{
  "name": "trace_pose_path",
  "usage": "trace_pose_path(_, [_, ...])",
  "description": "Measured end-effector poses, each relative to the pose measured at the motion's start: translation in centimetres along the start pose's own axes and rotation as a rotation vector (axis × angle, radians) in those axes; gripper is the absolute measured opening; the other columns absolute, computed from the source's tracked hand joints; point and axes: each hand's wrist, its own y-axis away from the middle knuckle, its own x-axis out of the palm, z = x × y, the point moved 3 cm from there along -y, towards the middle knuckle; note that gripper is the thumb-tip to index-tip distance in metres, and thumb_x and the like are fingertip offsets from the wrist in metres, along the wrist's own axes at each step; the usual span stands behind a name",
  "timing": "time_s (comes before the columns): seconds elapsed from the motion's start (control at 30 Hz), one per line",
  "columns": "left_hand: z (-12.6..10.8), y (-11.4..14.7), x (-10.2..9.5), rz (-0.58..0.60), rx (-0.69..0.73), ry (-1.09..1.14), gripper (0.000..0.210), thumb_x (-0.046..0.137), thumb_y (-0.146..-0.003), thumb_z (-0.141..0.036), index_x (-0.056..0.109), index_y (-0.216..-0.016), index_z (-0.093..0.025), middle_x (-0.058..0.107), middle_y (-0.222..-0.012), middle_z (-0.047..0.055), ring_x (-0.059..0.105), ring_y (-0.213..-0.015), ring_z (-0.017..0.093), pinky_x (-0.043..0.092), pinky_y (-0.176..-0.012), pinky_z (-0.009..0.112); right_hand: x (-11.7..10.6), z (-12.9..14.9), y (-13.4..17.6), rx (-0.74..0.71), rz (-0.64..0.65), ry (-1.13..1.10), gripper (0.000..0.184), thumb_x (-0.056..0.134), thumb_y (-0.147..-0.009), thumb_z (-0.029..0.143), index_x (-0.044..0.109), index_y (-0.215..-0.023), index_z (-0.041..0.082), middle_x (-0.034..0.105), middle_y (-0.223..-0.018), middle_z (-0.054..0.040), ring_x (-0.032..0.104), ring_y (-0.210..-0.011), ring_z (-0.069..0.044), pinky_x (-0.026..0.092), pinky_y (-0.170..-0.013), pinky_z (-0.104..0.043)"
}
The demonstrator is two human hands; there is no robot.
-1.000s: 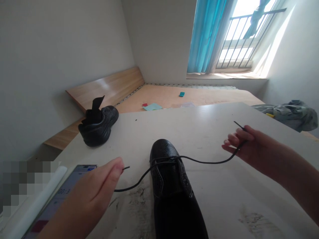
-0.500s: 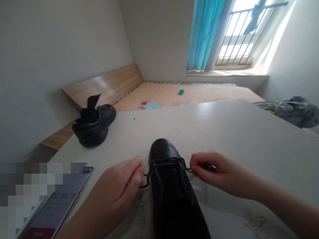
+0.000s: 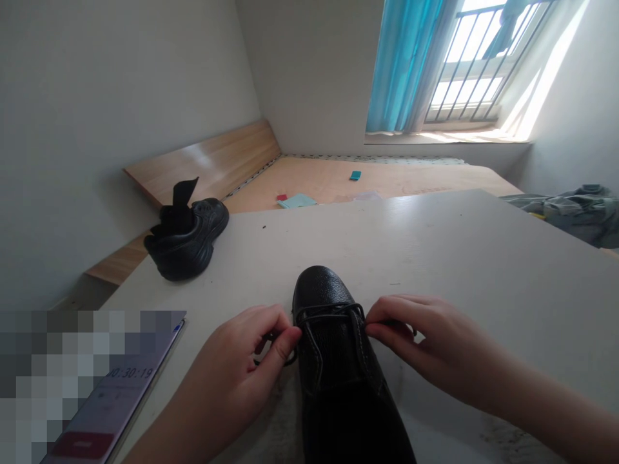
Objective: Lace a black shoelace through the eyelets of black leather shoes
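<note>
A black leather shoe lies in front of me with its toe pointing away. Its thin black shoelace crosses the front of the opening, and the rows further back show no lace. At the shoe's left edge, my left hand is closed in a pinch on one lace end, part of which loops below the fingers. My right hand pinches the other end close against the right eyelet edge; a bit of lace shows behind its fingers. Both sets of fingertips touch or nearly touch the shoe's sides.
A second black shoe with dark cloth in it stands at the table's far left. A phone showing a timer lies at the near left. Past the white table are a wooden surface and crumpled clothing.
Both hands have moved inward along the lace, from a little way out to right beside the shoe's edges. The view has shifted slightly.
</note>
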Motion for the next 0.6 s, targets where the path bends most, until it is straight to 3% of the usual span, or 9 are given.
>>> trace_pose_path(0.17, [-0.3, 0.1, 0.1, -0.028, 0.084, -0.087, 0.046, 0.033, -0.099, -0.044, 0.049, -0.063, -0.019, 0.056, -0.063, 0.000, 0.052, -0.060, 0.016, 0.034, -0.056, 0.027, 0.0, 0.4, 0.4, -0.039, -0.151, 0.040, 0.010, 0.057, -0.093, 0.017, 0.062, -0.086, 0.023, 0.066, -0.079, 0.0032, 0.062, -0.073, -0.011, 0.046, -0.065, -0.021])
trace_pose_path(0.3, [-0.5, 0.2, 0.5, -0.032, 0.133, -0.128, 0.048, 0.023, -0.101, -0.042, 0.052, -0.070, -0.020, 0.059, -0.071, 0.002, 0.053, -0.068, 0.019, 0.033, -0.062, 0.030, 0.1, 1.1, 0.8, -0.176, -0.211, 0.203, 0.027, 0.051, -0.096, 0.015, 0.057, -0.121, 0.025, 0.070, -0.088, 0.0013, 0.065, -0.079, -0.014, 0.049, -0.070, -0.026])
trace_pose_path(0.37, [-0.8, 0.4, 0.6, -0.022, 0.130, -0.141, 0.050, 0.023, -0.100, -0.049, 0.056, -0.076, -0.020, 0.061, -0.075, 0.003, 0.054, -0.071, 0.021, 0.034, -0.064, 0.032, 0.1, 1.4, 0.9, -0.239, -0.168, 0.275, 0.033, 0.046, -0.097, 0.012, 0.051, -0.128, 0.023, 0.071, -0.088, 0.0003, 0.066, -0.077, -0.015, 0.049, -0.069, -0.028])
trace_pose_path(0.47, [-1.6, 0.6, 0.6, -0.046, 0.059, -0.194, 0.052, 0.033, -0.091, -0.065, 0.056, -0.075, -0.020, 0.060, -0.074, 0.004, 0.054, -0.070, 0.023, 0.034, -0.063, 0.033, 0.2, 1.7, 0.9, -0.265, -0.083, 0.252, 0.033, 0.039, -0.095, 0.004, 0.052, -0.119, 0.024, 0.071, -0.092, 0.0005, 0.067, -0.080, -0.014, 0.050, -0.074, -0.028])
trace_pose_path(0.6, [-2.9, 0.8, 0.4, -0.043, -0.048, -0.277, 0.040, 0.051, -0.081, -0.061, 0.057, -0.077, -0.022, 0.062, -0.078, 0.004, 0.057, -0.075, 0.026, 0.038, -0.065, 0.035, 0.4, 2.4, 0.5, -0.070, -0.008, 0.019, 0.028, 0.033, -0.096, 0.008, 0.049, -0.111, 0.024, 0.068, -0.100, 0.0009, 0.065, -0.093, -0.012, 0.051, -0.080, -0.026])
